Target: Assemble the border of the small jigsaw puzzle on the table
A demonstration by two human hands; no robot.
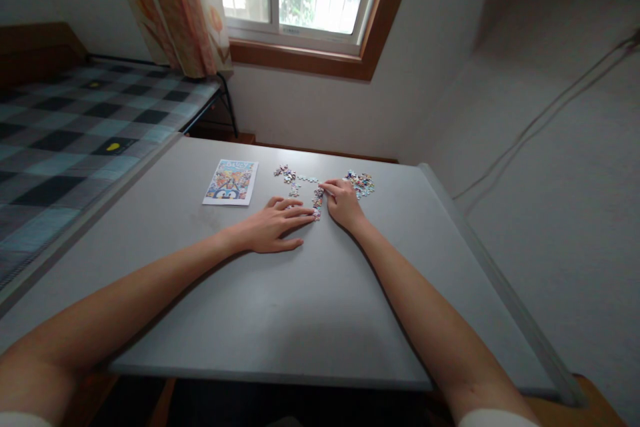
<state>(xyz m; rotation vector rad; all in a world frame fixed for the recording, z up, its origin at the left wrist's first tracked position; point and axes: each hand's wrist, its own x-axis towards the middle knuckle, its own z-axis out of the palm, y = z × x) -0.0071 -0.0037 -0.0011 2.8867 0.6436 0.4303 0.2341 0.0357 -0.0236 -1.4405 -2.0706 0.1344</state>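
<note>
Puzzle strip [317, 200] on the table [300, 313]: flat, spread left hand [273, 227] touches it, right hand [345, 203] pinches its far end.

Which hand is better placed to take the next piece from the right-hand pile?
Probably right. The right hand lies just beside the loose pile; the left hand rests flat, beyond the joined strip.

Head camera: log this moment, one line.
left hand: flat on table, fingertips at puzzle strip | right hand: fingertips on strip top, grip unclear | loose pieces: behind right hand | picture card: left
</note>
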